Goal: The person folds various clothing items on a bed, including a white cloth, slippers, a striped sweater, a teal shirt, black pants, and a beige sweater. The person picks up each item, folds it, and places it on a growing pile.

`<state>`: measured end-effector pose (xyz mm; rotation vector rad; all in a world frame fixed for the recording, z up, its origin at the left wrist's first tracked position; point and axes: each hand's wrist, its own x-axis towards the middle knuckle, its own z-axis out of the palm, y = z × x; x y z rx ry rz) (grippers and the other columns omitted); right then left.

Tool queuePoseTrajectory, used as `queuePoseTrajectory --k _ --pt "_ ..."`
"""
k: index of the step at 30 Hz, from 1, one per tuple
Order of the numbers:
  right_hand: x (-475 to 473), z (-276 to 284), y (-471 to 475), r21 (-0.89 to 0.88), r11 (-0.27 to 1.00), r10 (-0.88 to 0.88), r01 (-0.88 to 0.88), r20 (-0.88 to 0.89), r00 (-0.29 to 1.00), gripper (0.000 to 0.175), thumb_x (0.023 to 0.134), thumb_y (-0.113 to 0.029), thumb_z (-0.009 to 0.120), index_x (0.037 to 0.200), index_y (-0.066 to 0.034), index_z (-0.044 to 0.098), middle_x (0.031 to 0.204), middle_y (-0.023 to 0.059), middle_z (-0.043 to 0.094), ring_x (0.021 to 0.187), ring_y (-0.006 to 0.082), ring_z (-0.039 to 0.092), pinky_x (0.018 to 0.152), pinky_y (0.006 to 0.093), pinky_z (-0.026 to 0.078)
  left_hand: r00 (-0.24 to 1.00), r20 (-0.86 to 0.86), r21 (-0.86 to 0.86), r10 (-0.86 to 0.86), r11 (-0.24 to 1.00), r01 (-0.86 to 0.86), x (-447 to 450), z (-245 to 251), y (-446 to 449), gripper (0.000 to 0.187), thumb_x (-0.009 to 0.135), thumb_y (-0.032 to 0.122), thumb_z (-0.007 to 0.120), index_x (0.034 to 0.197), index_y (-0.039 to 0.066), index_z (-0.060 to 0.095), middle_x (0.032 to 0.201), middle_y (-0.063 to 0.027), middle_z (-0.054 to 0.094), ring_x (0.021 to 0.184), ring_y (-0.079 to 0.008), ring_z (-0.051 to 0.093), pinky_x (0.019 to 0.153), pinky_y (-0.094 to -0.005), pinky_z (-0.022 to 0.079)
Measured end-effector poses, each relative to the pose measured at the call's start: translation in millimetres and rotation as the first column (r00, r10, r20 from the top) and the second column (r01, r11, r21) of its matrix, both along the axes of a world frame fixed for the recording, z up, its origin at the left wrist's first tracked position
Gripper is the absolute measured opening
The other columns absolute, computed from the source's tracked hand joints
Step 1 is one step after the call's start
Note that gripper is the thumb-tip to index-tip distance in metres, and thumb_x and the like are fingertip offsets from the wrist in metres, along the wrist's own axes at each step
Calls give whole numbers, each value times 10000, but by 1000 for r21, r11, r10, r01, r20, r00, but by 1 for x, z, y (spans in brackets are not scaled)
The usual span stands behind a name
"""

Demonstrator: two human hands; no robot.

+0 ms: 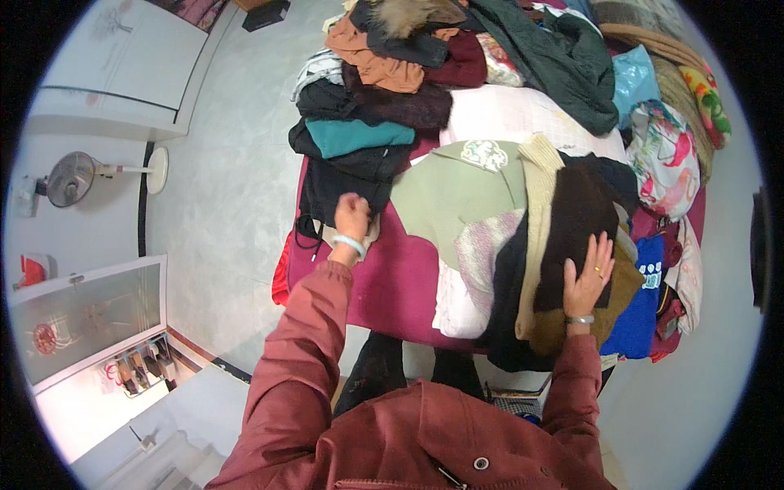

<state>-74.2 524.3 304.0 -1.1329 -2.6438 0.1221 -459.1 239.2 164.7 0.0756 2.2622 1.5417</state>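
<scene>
My left hand (353, 215), wearing a pale bangle, is curled over the near end of a folded black garment (349, 180) with a drawstring. Whether its fingers pinch any cloth is not visible. A beige piece of cloth (327, 233) shows beneath that wrist. Flat on a dark brown knit garment (579, 214) rests my right hand (589, 275), fingers apart, with a ring and a bracelet. Under its wrist lies an olive-brown garment (551, 324). A cream ribbed knit (538, 233) runs alongside, next to a sage green top (462, 190) with a patterned patch.
A magenta cover (392, 288) lies beneath the clothes. Farther back are a teal folded garment (358, 136), a dark green garment (557, 67) and a light blue plastic bag (636, 79). Blue cloth (637, 306) lies at right. A standing fan (73, 177) is at left.
</scene>
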Motion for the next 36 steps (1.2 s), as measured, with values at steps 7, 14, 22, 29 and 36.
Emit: queuePoseTrajectory --k 7,14,22,29,36 --pt "-9 -3 -2 12 1000 -26 25 24 999 634 929 -360 491 1462 -55 335 1550 155 265 1444 344 203 1157 507 116 294 -486 -775 -823 562 290 -128 8 56 626 810 96 643 1364 -24 376 1382 -215 433 1298 -391 394 1112 -451 302" --pt "-16 -8 -2 31 998 -57 55 49 997 632 941 -379 477 1461 -51 331 1545 157 273 1439 340 216 1158 496 123 254 -252 -936 -934 302 183 -170 -17 101 315 873 96 498 1182 42 528 1215 -148 565 1143 -296 547 1012 -444 395" --pt "-19 -8 -1 11 996 -94 94 63 994 652 917 -366 512 1465 -62 327 1547 142 273 1443 328 208 1157 503 128 246 -43 -784 -968 185 592 -200 77 116 183 879 155 582 1009 27 588 986 -231 651 930 -415 616 805 -480 492" --pt "-17 -7 1 -11 995 -94 94 14 995 665 900 -327 555 1467 -73 322 1549 124 274 1445 320 205 1154 503 129 616 172 64 -769 633 772 -157 236 53 378 902 157 616 1241 -3 568 1088 -124 668 990 -209 637 859 -332 510" --pt "-40 17 -9 -45 975 -207 215 145 968 670 843 -276 618 1423 -45 373 1529 162 288 1425 346 233 1127 541 196 753 271 548 -600 739 392 -75 308 5 461 887 185 653 1264 -46 521 1130 -146 643 988 -213 649 873 -334 530"
